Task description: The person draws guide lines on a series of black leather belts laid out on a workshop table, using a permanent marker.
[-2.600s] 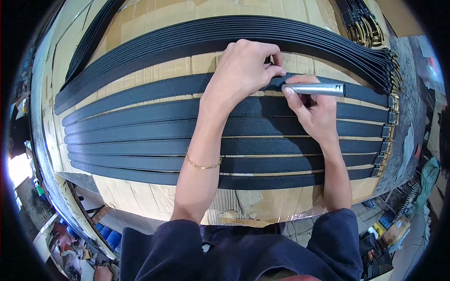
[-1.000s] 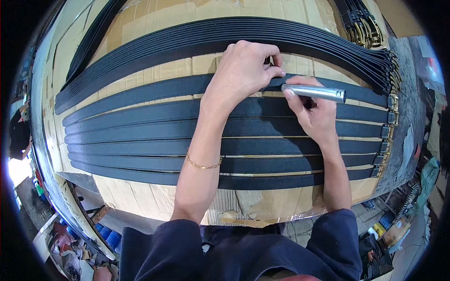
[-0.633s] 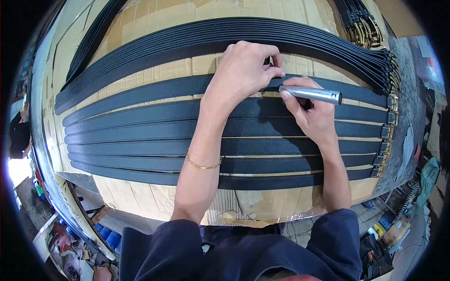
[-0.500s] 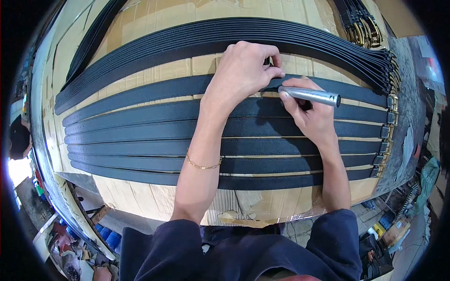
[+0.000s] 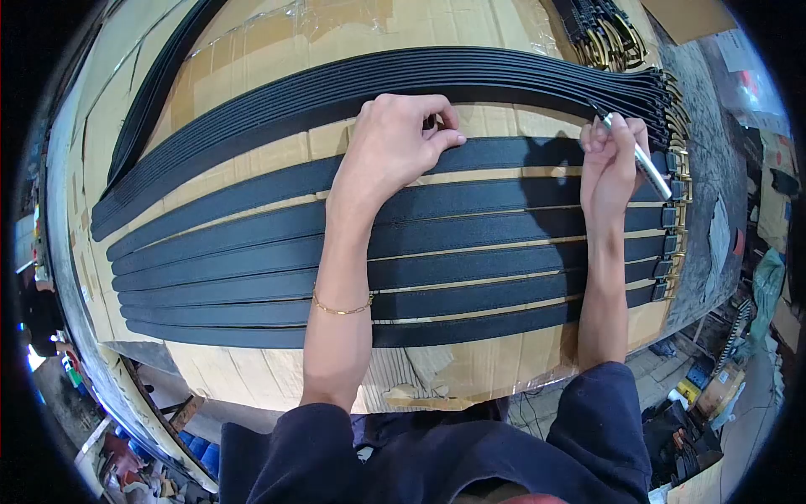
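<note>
A row of several black leather belts (image 5: 495, 198) lies side by side on the cardboard. My left hand (image 5: 395, 139) rests at the uppermost belt of this row, its fingers curled and thumb near the index finger; whatever may be between them is hidden. In my right hand (image 5: 613, 164) is a silver marker pen (image 5: 652, 172), its dark tip pointing up and left. That hand is raised over the right part of the belts, close to their gold-coloured buckles (image 5: 672, 218), and casts a shadow on them.
Beyond the row lies a tight stack of black belts (image 5: 403, 76) on edge. More buckled belts (image 5: 609, 38) lie at the top right, and another bundle (image 5: 151, 92) at the upper left. Cardboard (image 5: 252, 370) covers the table. Blue items (image 5: 197, 449) and scraps are on the floor.
My right hand has moved right with the marker pen, away from the left hand and the belt's middle, and the pen now tilts steeply. My left hand stays curled at the upper belt.
</note>
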Demonstrator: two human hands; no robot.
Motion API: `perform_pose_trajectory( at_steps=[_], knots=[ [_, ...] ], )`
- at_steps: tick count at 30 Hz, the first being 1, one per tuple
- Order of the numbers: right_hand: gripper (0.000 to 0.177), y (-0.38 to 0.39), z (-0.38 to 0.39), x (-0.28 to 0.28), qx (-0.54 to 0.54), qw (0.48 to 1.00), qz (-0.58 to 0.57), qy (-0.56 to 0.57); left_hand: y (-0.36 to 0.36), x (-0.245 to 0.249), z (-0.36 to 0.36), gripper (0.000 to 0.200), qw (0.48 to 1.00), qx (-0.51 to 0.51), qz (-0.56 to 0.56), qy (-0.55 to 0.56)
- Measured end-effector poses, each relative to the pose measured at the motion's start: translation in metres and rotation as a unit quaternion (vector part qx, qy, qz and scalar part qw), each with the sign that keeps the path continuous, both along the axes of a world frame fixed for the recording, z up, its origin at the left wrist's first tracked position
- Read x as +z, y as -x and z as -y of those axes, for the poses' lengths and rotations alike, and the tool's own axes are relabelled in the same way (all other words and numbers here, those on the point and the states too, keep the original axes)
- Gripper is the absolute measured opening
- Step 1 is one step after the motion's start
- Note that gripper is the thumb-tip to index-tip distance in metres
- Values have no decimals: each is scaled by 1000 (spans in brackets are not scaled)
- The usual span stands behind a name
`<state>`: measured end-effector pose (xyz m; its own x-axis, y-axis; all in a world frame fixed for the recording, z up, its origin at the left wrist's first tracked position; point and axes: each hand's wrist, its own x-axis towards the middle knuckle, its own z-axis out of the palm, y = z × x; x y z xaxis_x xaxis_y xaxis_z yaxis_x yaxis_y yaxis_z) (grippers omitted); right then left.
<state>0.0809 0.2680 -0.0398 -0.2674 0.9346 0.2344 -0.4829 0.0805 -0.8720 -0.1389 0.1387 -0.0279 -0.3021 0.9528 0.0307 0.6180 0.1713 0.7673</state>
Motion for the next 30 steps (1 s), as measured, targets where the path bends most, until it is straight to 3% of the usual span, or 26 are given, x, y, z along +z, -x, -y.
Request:
perform_pose_trajectory(
  at_steps=[5, 10, 13, 17, 30],
  knots=[
    [5, 2, 1, -3, 24, 997, 67, 33, -2, 1, 0, 16, 1000, -16, -19, 7],
    [24, 0, 6, -1, 5, 979, 202, -35, -5, 8, 0, 22, 997, -63, -51, 15],
    [30, 7, 12, 4, 4, 973, 226, -56, -10, 11, 0, 27, 994, -83, -61, 34],
    [28, 11, 20, 6, 53, 965, 231, -117, -16, 13, -1, 32, 994, -99, -38, 24],
    [26, 15, 18, 2, 48, 922, 316, -219, -16, 9, -3, 30, 994, -92, -46, 26]
  ],
)
